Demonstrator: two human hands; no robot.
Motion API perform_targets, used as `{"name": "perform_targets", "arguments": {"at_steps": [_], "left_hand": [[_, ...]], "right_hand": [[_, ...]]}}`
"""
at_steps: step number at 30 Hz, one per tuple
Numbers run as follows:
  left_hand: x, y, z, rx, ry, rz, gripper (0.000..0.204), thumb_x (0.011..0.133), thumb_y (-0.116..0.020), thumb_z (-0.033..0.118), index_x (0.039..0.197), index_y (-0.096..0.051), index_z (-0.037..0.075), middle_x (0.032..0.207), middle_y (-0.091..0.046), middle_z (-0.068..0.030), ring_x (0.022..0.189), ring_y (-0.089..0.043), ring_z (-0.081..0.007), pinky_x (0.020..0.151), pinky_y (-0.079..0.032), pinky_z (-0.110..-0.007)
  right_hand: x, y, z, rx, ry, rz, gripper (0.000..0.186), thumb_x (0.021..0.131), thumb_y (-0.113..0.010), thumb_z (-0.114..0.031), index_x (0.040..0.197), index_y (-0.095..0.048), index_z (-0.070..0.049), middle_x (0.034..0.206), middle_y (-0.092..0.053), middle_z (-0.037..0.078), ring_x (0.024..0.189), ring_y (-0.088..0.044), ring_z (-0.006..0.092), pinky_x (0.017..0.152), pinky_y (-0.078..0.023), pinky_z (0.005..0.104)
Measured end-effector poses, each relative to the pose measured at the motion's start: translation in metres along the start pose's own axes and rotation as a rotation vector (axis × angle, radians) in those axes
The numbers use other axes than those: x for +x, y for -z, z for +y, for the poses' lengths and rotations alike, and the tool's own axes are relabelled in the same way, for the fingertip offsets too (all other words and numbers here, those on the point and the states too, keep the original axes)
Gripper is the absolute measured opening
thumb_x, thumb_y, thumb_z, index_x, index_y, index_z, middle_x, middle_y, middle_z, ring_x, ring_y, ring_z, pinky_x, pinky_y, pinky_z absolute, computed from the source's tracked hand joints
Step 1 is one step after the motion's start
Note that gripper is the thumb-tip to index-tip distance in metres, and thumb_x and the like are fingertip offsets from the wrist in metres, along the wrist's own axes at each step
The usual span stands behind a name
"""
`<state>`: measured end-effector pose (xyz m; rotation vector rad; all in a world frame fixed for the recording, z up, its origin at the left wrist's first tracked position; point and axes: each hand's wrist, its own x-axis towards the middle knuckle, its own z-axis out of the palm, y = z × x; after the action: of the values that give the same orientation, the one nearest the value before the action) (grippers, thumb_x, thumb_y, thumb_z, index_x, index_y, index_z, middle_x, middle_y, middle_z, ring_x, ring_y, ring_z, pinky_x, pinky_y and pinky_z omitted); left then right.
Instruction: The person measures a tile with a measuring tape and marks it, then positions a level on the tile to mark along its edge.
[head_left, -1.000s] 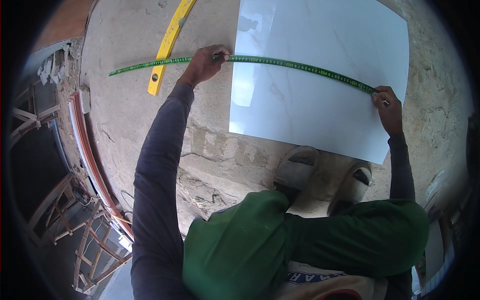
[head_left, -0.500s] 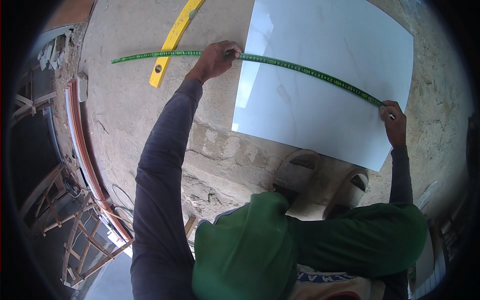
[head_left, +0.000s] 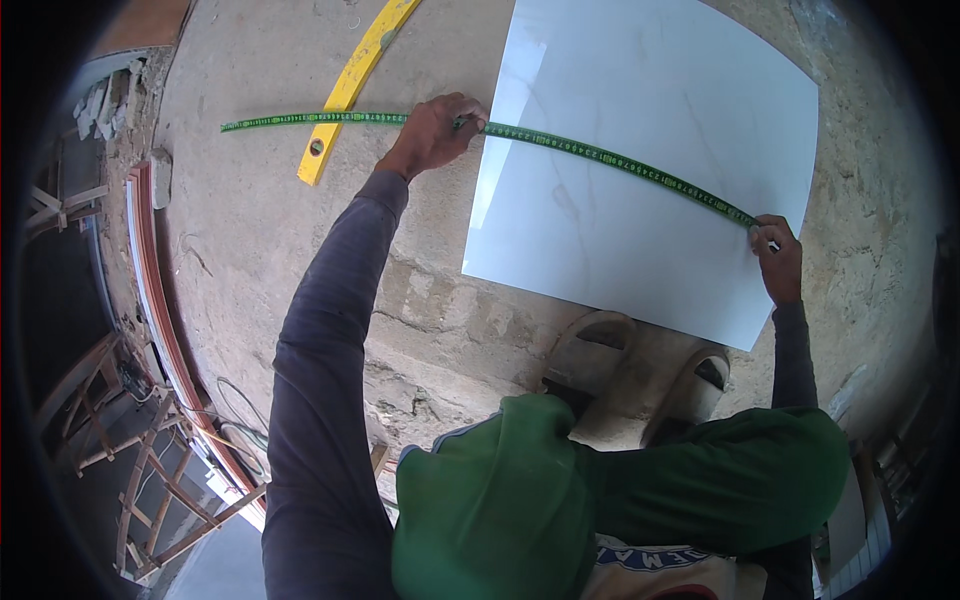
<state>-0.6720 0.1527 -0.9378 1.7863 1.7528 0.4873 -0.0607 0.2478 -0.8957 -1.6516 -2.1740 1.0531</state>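
The green measuring tape runs left to right across the white tile, its long axis slanting down rightward; the left hand pinches it at the tile's left edge, the right hand at its right edge.

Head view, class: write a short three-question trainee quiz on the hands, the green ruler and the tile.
1. True or false: the green ruler lies across the white tile.
2. Which hand presses the ruler at the tile's right edge? A) left hand B) right hand
3. Fill in: the long tool lying under the ruler's left end, on the concrete floor, is coloured ____.

Key:
1. True.
2. B; the right hand holds that end, and the left hand pins the ruler at the tile's left edge.
3. Yellow; it is a spirit level.
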Motion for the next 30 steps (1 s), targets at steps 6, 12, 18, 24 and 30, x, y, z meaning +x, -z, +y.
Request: {"name": "perform_targets", "arguments": {"at_steps": [6, 12, 18, 24, 30], "left_hand": [[0.001, 0.0, 0.002, -0.017, 0.026, -0.018, 0.009, 0.104, -0.072, 0.008, 0.112, -0.077, 0.005, 0.108, -0.075, -0.0111, 0.1, -0.075, -0.0271, 0.089, -0.06, -0.04], [0.0, 0.003, 0.003, -0.144, 0.065, -0.035, 0.01, 0.106, -0.071, 0.01, 0.111, -0.078, 0.003, 0.111, -0.075, -0.0116, 0.106, -0.074, -0.0265, 0.095, -0.058, -0.04], [0.004, 0.0, 0.0, -0.117, 0.038, 0.006, 0.011, 0.102, -0.073, 0.009, 0.108, -0.08, 0.005, 0.11, -0.079, -0.0133, 0.107, -0.077, -0.0304, 0.094, -0.062, -0.041], [-0.002, -0.001, -0.008, -0.081, 0.058, 0.002, 0.013, 0.1, -0.074, 0.014, 0.107, -0.081, 0.005, 0.11, -0.08, -0.0141, 0.108, -0.077, -0.0323, 0.097, -0.061, -0.041], [0.006, 0.001, -0.002, -0.023, 0.009, 0.008, 0.011, 0.101, -0.076, 0.014, 0.104, -0.075, 0.004, 0.104, -0.076, -0.0135, 0.101, -0.073, -0.0297, 0.091, -0.057, -0.042]], "right_hand": [[0.0, -0.003, -0.005, -0.029, 0.03, 0.029, 0.022, 0.103, -0.072, -0.012, 0.087, -0.072, 0.002, 0.122, -0.075, 0.012, 0.096, -0.071, 0.0201, 0.087, -0.056, 0.035], [-0.001, -0.002, -0.006, -0.012, 0.004, 0.036, 0.021, 0.103, -0.072, -0.012, 0.087, -0.072, 0.002, 0.122, -0.075, 0.011, 0.096, -0.071, 0.0198, 0.088, -0.055, 0.0349], [0.0, -0.001, 0.0, 0.001, -0.008, 0.024, 0.023, 0.102, -0.072, -0.014, 0.086, -0.071, 0.002, 0.122, -0.074, 0.012, 0.1, -0.071, 0.0203, 0.091, -0.055, 0.0355], [-0.001, -0.006, -0.003, -0.009, 0.003, 0.02, 0.022, 0.102, -0.072, -0.013, 0.085, -0.071, 0.002, 0.122, -0.074, 0.012, 0.101, -0.071, 0.021, 0.092, -0.055, 0.0357], [-0.005, -0.004, 0.0, -0.004, 0.003, 0.054, 0.021, 0.102, -0.073, -0.012, 0.086, -0.071, 0.002, 0.122, -0.075, 0.012, 0.099, -0.072, 0.0208, 0.088, -0.057, 0.0357]]}}
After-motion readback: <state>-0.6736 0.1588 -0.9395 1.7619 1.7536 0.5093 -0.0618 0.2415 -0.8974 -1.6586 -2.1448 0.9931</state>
